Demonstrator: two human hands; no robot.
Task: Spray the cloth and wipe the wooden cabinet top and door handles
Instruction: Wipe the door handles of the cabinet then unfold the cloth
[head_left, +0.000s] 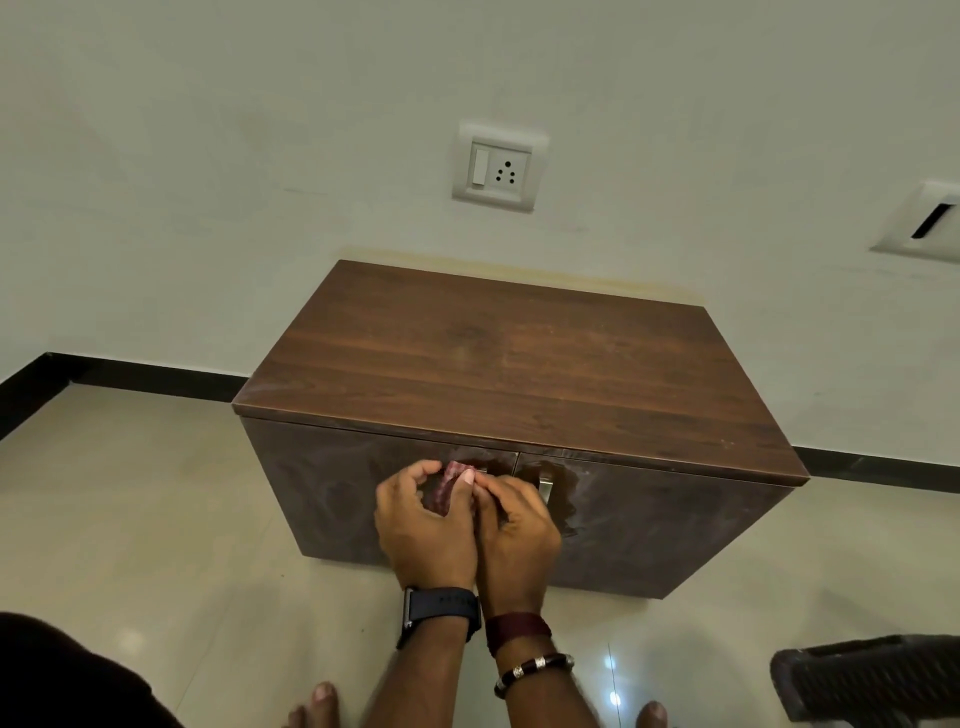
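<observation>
Both hands work together at the cabinet front. Left hand (423, 525) and right hand (519, 525) are curled, each grip pinching the checked cloth (451, 480) between them, against the left door handle (485, 472). Right door handle (545, 488) sits just beside the right grip; cabinet top (519, 364) lies beyond.

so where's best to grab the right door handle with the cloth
Take the right handle by its bare metal bar, from the front, fingers wrapping round its sides. It stands upright, out from the door, beside the centre seam. The hands hold the cloth just to its left.
</observation>
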